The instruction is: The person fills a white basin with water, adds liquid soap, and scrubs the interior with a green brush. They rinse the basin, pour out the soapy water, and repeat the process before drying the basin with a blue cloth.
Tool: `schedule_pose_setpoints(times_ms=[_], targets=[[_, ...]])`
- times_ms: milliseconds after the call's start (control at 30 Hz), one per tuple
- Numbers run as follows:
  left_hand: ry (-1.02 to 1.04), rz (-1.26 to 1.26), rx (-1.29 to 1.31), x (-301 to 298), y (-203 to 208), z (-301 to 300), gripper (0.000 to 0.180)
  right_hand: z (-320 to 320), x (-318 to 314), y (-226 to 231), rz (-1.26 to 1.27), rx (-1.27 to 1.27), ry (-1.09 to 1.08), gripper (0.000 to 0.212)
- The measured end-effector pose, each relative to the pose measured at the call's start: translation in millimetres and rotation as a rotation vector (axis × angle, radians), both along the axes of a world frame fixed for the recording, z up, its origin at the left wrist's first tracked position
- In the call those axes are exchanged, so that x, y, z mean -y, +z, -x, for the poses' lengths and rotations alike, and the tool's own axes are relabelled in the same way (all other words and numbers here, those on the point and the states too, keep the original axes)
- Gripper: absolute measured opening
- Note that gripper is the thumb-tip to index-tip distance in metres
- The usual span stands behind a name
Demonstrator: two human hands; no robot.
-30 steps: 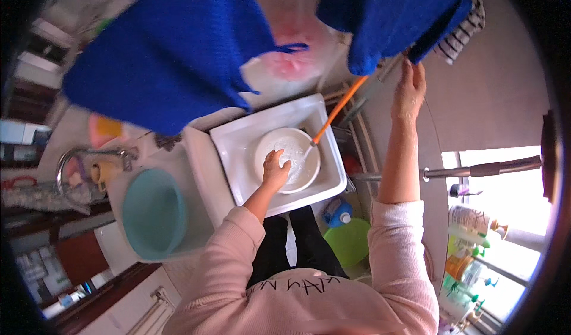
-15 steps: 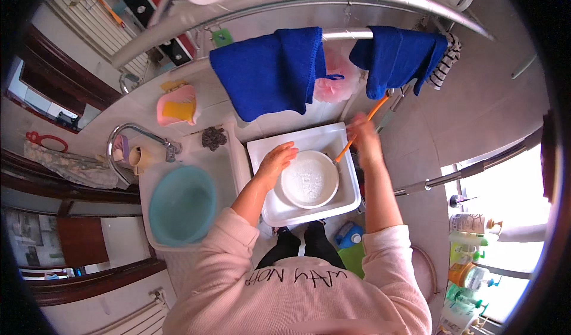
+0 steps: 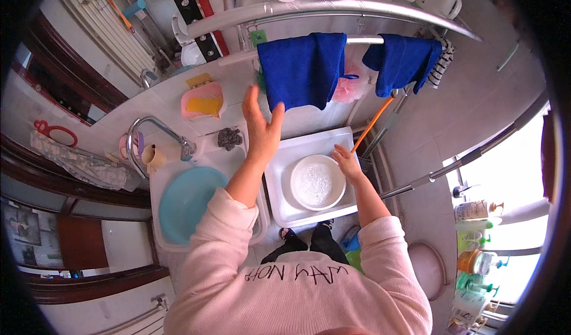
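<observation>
My left hand [image 3: 263,131] is raised, its fingers spread and nothing in it. Its fingertips are beside the lower left edge of a dark blue towel [image 3: 303,70] hanging on a rail. My right hand [image 3: 348,164] is at the upper right rim of a white bowl [image 3: 318,186], fingers curled. The lower end of a thin orange tube [image 3: 373,123] meets this hand, and whether the fingers grip it or the bowl is hidden. Clear water with ripples shows in the bowl, which stands in a white rectangular basin [image 3: 279,183].
To the left, a sink [image 3: 159,231] holds a turquoise tub [image 3: 190,201] under a curved tap [image 3: 143,127]. A dark scrubber [image 3: 229,137] lies on its ledge, below a pink soap holder [image 3: 203,100]. A second blue towel [image 3: 399,64] hangs at right. Pump bottles [image 3: 476,263] line the window side.
My left hand has left the bowl's side and risen toward the blue towel, opening wide. My right hand has come down along the orange tube to the bowl's rim. The view has shifted slightly.
</observation>
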State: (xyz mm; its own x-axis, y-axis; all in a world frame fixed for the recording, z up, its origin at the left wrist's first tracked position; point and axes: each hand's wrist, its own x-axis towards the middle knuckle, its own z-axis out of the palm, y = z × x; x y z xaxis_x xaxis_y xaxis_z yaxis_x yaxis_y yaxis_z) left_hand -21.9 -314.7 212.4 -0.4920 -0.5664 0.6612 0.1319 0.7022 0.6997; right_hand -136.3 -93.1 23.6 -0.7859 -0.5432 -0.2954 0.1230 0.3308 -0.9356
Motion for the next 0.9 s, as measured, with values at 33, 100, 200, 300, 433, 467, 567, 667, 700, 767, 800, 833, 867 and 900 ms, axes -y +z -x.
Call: schedule_pose_setpoints(times_ms=[33, 100, 200, 300, 433, 467, 567, 667, 700, 767, 800, 833, 867, 900], targets=[[0.035, -0.011, -0.082, 0.1, 13.8, 0.7, 0.052, -9.7, 8.0, 19.9, 0.015, 0.038, 0.004, 0.045], [-0.072, -0.118, 0.003, 6.9, 38.7, 2.6, 0.044, -26.0, 18.6, 52.4, 0.058, 0.137, 0.001, 0.042], [-0.207, -0.306, -0.036, 1.1, 66.1, 12.9, 0.029, -33.0, 23.1, 67.0, 0.106, 0.144, 0.033, 0.04], [-0.292, -0.326, 0.115, -1.4, 69.1, 17.9, 0.028, -32.5, 20.3, 87.7, 0.19, 0.149, 0.054, 0.038], [-0.445, -0.088, 0.169, -45.2, 62.6, -2.2, 0.027, -26.3, -1.3, 122.7, 0.306, 0.027, 0.018, 0.04], [-0.458, -0.039, 0.148, -58.6, 58.9, -6.8, 0.024, -23.2, -7.3, 134.0, 0.328, -0.028, 0.005, 0.041], [-0.614, -0.097, 0.283, -90.1, 55.8, -26.3, 0.02, -23.6, -23.3, 172.0, 0.495, -0.144, 0.029, 0.046], [-0.645, -0.035, 0.25, -127.6, 44.5, -28.3, 0.024, -16.5, -42.6, 177.6, 0.615, 0.134, 0.261, 0.057], [-0.654, -0.126, 0.282, -139.5, 42.0, -27.3, 0.025, -20.1, -48.8, 174.4, 0.588, 0.315, 0.233, 0.057], [-0.493, 0.055, 0.637, -149.2, 34.4, -26.4, 0.031, -29.1, -59.9, 175.8, 0.531, 0.442, 0.244, 0.058], [-0.425, 0.116, 0.885, -156.0, 36.0, -28.7, 0.033, -37.4, -65.1, 189.5, 0.5, 0.401, 0.288, 0.058], [-0.439, 0.212, 0.893, -161.0, 25.8, -31.7, 0.034, -43.4, -71.1, 195.9, 0.471, 0.356, 0.332, 0.058], [-0.454, 0.308, 0.9, -164.7, 9.8, -34.8, 0.035, -40.3, -71.5, 185.4, 0.358, 0.235, 0.364, 0.056], [-0.472, 0.414, 0.898, -168.1, -1.7, -35.1, 0.035, -36.3, -74.0, 177.8, 0.327, 0.17, 0.396, 0.054]])
